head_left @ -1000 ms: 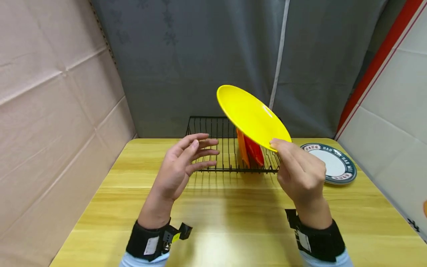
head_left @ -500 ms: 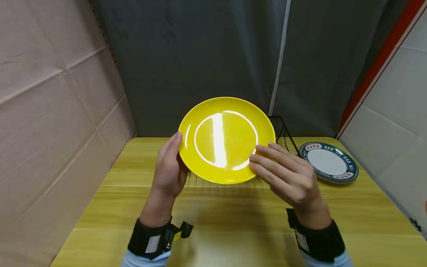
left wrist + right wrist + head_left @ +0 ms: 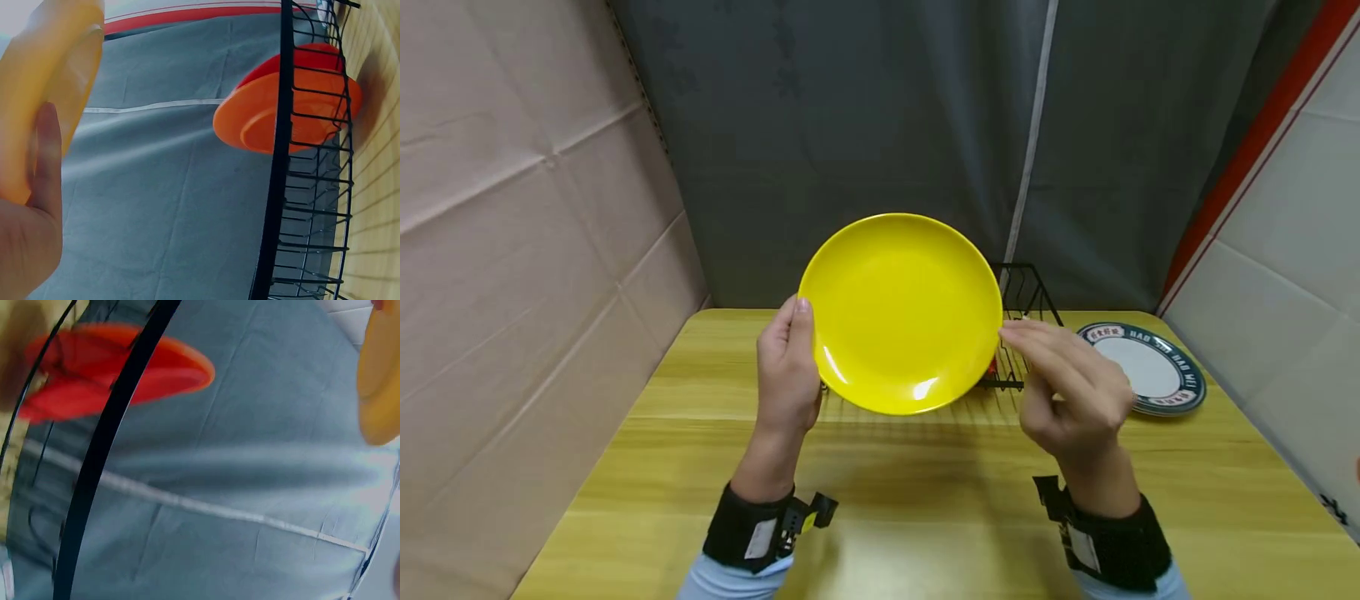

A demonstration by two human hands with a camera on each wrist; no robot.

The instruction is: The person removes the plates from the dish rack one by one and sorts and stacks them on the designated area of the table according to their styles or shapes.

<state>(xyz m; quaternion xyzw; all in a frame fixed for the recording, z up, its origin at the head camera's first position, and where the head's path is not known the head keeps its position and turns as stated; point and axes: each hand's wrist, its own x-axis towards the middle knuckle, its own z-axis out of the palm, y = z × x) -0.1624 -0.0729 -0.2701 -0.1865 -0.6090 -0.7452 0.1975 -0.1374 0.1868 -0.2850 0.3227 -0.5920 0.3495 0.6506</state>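
Observation:
A round yellow plate (image 3: 898, 312) is held up in front of the rack, its face toward the head camera. My left hand (image 3: 786, 375) grips its left rim, with the thumb laid over the front edge. That thumb (image 3: 47, 156) shows against the blurred plate (image 3: 62, 75) in the left wrist view. At the right rim are the fingertips of my right hand (image 3: 1078, 392). The black wire rack (image 3: 1026, 292) is mostly hidden behind the plate in the head view. An orange plate (image 3: 259, 119) and a red plate (image 3: 319, 57) stand on edge in the rack.
A white plate (image 3: 1142, 367) with a dark green patterned rim lies to the right of the rack. The wooden tabletop (image 3: 910, 500) runs up to a grey curtain (image 3: 835, 125), with pale walls (image 3: 512, 292) on both sides.
The yellow plate has gone from tilted in my right hand to facing me in my left hand. My right fingers have drawn back from its face to the right rim.

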